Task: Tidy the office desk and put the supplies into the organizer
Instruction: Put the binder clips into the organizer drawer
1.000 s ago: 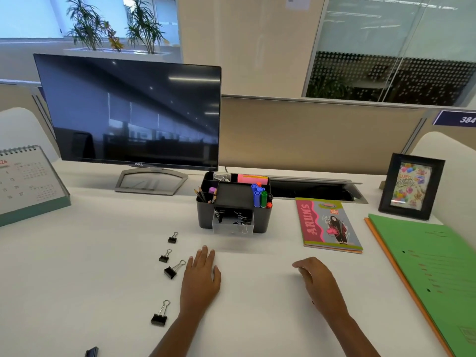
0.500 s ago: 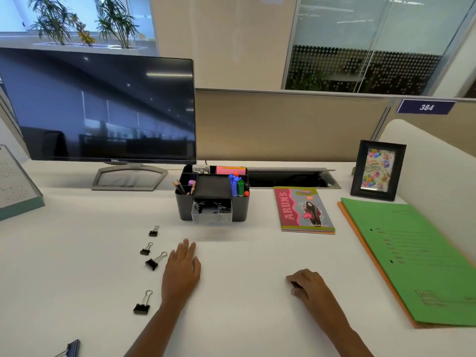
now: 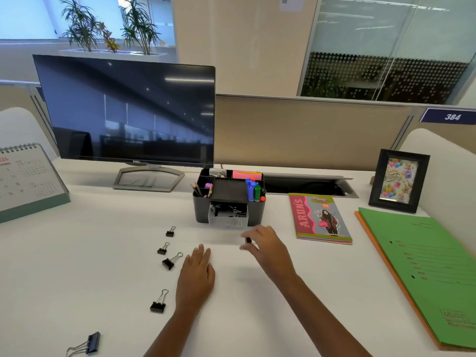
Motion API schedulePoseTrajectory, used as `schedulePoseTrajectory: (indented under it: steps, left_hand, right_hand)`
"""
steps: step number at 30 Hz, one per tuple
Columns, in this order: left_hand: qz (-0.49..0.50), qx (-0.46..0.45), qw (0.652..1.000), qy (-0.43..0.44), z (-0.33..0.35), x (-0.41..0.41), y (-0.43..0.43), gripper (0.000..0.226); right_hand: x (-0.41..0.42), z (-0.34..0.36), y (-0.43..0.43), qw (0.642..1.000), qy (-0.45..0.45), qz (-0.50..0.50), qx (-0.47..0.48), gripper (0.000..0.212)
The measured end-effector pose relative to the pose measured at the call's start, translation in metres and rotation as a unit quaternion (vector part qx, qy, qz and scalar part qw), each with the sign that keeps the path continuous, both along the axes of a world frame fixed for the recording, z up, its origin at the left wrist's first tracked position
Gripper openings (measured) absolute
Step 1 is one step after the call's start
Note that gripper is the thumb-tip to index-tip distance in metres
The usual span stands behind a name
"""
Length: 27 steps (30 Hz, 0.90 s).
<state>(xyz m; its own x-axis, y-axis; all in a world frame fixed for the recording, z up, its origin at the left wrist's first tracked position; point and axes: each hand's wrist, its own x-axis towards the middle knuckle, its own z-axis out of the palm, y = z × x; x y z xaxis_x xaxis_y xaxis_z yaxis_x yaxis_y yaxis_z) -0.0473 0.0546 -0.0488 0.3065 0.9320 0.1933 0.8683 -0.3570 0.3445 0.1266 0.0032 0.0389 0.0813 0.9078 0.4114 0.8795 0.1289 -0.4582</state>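
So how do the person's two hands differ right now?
The left hand lies flat on the white desk, fingers straight; the right hand has bent fingers. The left hand holds nothing; the right hand pinches a small black item, probably a binder clip. The left hand is farther from the dark grey plastic organizer than the right hand. Both are bare.

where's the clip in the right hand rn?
Head view, centre: binder clip pinched in the right hand, just in front of the organizer's open drawer.
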Motion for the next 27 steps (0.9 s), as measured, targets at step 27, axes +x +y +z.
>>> schedulePoseTrajectory:
  steps: [27]
  left_hand:
    - [-0.026, 0.128, 0.991, -0.020, 0.013, -0.004, 0.014, 0.035]
  right_hand:
    - [0.006, -0.074, 0.007, 0.983, -0.067, -0.172, 0.025, 0.060]
